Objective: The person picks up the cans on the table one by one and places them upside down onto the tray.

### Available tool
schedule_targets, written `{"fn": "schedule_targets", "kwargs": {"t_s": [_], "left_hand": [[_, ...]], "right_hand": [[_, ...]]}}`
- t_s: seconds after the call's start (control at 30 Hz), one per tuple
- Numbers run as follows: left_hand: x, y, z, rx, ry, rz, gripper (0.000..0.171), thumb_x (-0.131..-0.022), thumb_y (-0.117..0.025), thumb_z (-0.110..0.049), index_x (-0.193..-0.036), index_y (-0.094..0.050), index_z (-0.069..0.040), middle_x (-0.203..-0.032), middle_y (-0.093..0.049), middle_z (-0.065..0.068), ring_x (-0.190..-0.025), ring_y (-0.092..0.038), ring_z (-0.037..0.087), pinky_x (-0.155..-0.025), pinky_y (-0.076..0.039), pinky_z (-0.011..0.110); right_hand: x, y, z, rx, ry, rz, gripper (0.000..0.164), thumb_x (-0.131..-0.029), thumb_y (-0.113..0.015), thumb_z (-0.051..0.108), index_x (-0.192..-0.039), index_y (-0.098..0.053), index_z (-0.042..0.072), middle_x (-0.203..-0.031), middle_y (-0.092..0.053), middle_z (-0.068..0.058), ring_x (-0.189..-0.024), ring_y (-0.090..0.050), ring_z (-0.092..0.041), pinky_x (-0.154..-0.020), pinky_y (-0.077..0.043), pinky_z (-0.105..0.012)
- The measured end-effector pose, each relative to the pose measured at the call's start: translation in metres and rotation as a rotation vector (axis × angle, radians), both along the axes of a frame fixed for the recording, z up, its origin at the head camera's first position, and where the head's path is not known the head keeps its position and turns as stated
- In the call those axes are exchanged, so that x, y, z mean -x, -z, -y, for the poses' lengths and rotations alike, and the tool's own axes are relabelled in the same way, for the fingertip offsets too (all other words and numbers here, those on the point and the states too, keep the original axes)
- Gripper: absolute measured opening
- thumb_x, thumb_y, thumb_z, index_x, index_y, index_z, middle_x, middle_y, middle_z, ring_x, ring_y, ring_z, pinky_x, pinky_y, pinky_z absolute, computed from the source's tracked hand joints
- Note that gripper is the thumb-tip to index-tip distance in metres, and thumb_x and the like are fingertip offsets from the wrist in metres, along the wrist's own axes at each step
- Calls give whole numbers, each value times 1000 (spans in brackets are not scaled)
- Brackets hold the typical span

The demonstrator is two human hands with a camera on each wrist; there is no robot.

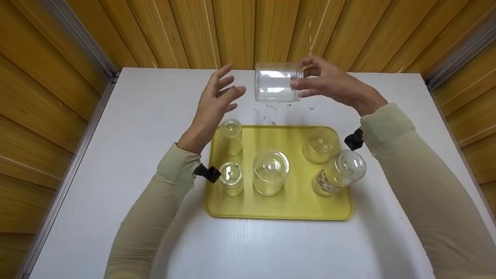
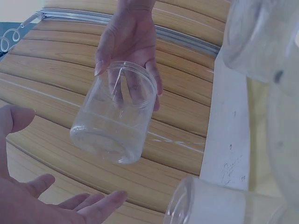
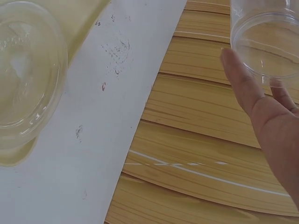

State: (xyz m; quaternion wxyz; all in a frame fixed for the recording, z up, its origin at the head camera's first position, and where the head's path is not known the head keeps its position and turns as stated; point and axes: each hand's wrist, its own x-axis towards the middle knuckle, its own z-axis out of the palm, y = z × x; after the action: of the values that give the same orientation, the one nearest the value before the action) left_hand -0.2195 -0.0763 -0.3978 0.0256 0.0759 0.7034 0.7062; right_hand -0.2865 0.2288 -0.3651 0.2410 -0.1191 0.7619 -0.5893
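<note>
A clear wide jar (image 1: 277,82) lies sideways in the air beyond the yellow tray, its rim end to the right and its base to the left. My right hand (image 1: 337,83) grips it around the rim, thumb on the near side. Facing the base, my left hand (image 1: 217,97) is raised with fingers spread, apart from the jar and holding nothing. The left wrist view has the same jar (image 2: 114,116) hanging from the right hand (image 2: 133,42), and no contents show through its wall. In the right wrist view, the fingers (image 3: 245,81) lie along the jar's rim.
On the yellow tray (image 1: 279,214) stand two narrow clear jars (image 1: 231,180) at left, a wider one (image 1: 270,174) mid-tray, and a low round one (image 1: 321,145) at back right. A jar with brown print (image 1: 327,182) is at front right. Wood-patterned panels (image 1: 232,31) border the white table (image 1: 147,116).
</note>
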Motion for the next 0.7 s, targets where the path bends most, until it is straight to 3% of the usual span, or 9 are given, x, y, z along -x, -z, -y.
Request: {"fn": "schedule_targets", "kwargs": {"t_s": [0.17, 0.33, 0.47, 0.7], "left_hand": [[12, -5, -7, -66, 58, 79, 77, -101, -67, -35, -167, -31, -20, -161, -39, 14, -141, -51, 26, -104, -53, 48], [23, -6, -14, -133, 112, 153, 71, -103, -66, -33, -165, -34, -20, -154, -48, 13, -139, -53, 30, -101, -56, 44], [29, -6, -18, -199, 141, 201, 64, -103, -67, -31, -161, -42, -20, -146, -56, 11, -133, -58, 31, -98, -57, 45], [32, -9, -21, -255, 162, 241, 57, -103, -70, -27, -155, -48, -18, -144, -58, 9, -126, -63, 31, -97, -58, 46]], "right_hand": [[-1, -1, 2, 32, -9, 9, 61, -100, -74, 16, -146, -34, 8, -140, -48, -20, -127, -57, -32, -102, -55, -37], [-2, -3, 3, 25, -18, 4, 60, -101, -74, 18, -146, -36, 8, -141, -49, -19, -128, -57, -32, -102, -54, -37], [-3, -5, 3, 49, -18, 10, 56, -101, -73, 16, -144, -39, 8, -141, -50, -20, -128, -57, -32, -102, -55, -38], [-5, -8, 4, 110, -20, 6, 51, -100, -72, 11, -142, -43, 7, -138, -51, -20, -125, -59, -32, -99, -57, -36]]}}
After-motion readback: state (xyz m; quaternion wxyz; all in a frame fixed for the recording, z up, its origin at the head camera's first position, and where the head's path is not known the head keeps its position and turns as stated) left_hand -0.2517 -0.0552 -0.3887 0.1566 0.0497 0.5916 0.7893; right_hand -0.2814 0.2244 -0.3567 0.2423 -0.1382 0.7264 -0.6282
